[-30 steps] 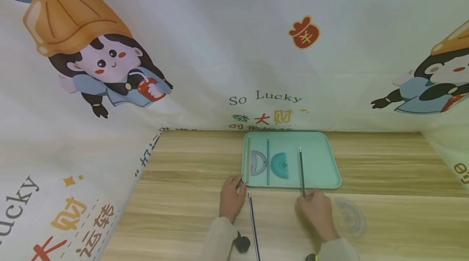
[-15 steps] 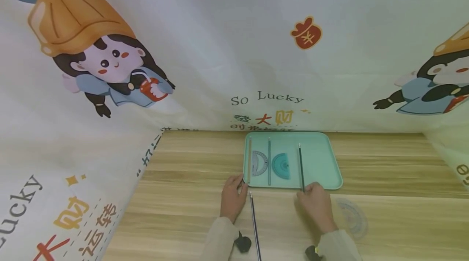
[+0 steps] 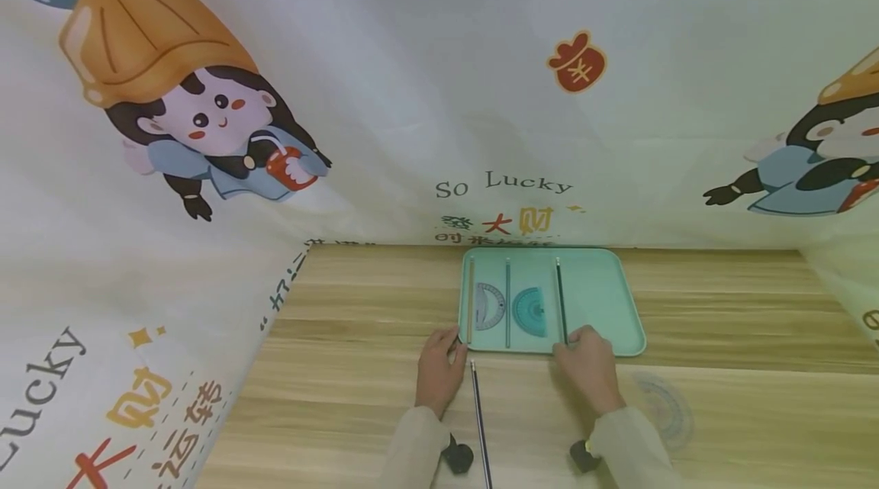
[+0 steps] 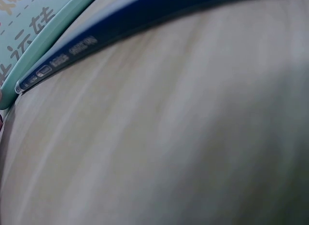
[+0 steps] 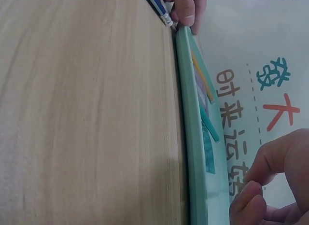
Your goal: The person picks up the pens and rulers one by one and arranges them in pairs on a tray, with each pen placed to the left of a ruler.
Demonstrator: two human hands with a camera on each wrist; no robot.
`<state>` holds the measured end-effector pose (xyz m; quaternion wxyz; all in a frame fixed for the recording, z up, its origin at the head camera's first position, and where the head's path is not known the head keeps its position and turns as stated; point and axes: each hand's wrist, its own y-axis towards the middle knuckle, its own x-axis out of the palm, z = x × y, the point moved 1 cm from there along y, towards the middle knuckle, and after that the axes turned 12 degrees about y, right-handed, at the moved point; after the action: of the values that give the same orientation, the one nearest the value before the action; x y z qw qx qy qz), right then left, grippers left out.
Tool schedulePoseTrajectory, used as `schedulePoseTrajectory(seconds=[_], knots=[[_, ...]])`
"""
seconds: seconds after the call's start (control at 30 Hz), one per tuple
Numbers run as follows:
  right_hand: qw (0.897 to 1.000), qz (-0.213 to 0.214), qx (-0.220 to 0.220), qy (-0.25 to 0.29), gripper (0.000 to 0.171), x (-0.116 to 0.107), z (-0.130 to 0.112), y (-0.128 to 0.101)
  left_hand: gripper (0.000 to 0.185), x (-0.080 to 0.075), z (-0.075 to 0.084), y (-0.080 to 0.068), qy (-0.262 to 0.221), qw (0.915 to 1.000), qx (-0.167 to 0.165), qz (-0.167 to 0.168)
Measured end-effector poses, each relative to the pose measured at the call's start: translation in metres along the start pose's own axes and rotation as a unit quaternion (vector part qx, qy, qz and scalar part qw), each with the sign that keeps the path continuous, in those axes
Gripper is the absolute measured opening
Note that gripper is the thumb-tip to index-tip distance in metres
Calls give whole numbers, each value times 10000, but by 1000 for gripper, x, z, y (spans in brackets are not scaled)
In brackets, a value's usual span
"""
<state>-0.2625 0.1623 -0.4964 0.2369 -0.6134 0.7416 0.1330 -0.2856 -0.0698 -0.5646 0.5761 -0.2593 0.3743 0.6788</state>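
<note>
My right hand pinches a dark pencil by its near end, the pencil lying lengthwise over the mint-green tray. At the tray's near left corner my left hand grips the rim; the right wrist view shows its thumb on that corner. Inside the tray, from the left, are a yellow pencil, a clear protractor, a teal pencil and a teal protractor. A dark blue pencil lies on the table between my hands, its tip end out of view.
Another clear protractor rests on the wooden table right of my right forearm. A printed cloth rises behind the tray and along the sides. Black wrist cameras sit at both cuffs.
My right hand has moved forward with the dark pencil, from in front of the tray to its near rim, and the pencil now lies further into the tray. My left hand has stayed at the corner.
</note>
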Motion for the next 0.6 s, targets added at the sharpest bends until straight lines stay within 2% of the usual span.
schedulePoseTrajectory(seconds=[0.6], knots=[[9998, 26, -166, -60, 32, 8, -3, 15, 37, -2, 2, -1, -41, 10000, 14, -7]])
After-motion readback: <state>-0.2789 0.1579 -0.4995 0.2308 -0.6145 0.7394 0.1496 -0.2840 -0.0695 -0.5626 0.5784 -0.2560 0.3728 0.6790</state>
